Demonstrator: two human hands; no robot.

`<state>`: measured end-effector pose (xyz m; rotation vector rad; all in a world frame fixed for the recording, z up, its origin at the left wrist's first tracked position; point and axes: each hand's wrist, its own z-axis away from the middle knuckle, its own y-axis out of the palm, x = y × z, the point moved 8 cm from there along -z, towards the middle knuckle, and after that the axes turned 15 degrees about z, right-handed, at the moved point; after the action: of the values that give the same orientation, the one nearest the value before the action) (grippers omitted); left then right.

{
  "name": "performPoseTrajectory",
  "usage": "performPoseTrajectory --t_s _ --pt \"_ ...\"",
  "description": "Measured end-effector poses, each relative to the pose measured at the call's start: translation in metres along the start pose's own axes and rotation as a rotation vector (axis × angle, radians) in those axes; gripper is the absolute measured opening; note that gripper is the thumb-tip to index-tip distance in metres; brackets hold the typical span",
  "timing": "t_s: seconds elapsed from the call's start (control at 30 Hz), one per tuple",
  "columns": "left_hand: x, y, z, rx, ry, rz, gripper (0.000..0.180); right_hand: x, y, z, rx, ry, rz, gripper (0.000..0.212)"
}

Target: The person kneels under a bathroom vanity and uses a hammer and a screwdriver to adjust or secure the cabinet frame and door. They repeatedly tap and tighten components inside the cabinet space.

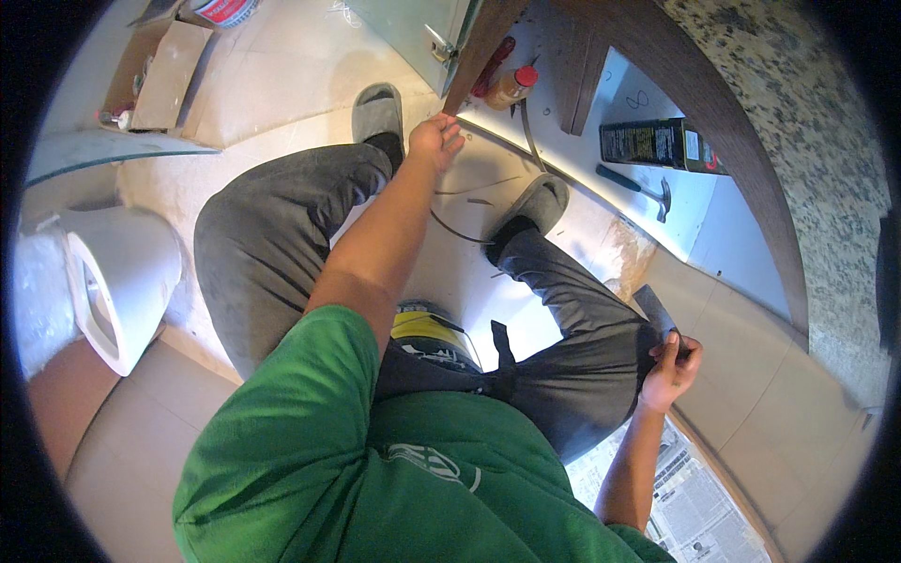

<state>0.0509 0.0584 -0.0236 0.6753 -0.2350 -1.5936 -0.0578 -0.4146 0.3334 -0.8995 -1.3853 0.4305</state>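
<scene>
My left hand reaches to the lower end of a dark brown wooden panel. Its fingertips touch or nearly touch that end, with the other fingers loosely apart. Out to the right, my right hand grips a flat, dark grey rectangular blade, like a scraper, by its lower end, beside my right knee. A thin dark strip curls over the floor between my feet. Another narrow strip leans by the cabinet's edge.
Inside the cabinet are a red-capped bottle, a dark rectangular can and a hammer. A glass panel stands ahead. Leftward are an open cardboard box and a white toilet. Newspaper lies at lower right, below a speckled countertop.
</scene>
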Motion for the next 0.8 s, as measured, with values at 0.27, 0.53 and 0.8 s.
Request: performPoseTrajectory --t_s 0.27,0.53,0.8 --pt "0.011 0.004 0.0 0.01 -0.065 0.1 0.022 -0.002 0.001 0.0 0.014 0.01 0.033 0.018" --pt "0.025 0.013 -0.001 0.172 -0.037 -0.034 0.022 0.001 0.002 0.0 0.011 0.025 0.028 0.016" --pt "0.017 -0.02 -0.053 0.382 0.209 -0.826 0.028 -0.002 0.001 0.001 0.035 0.013 0.013 0.017"
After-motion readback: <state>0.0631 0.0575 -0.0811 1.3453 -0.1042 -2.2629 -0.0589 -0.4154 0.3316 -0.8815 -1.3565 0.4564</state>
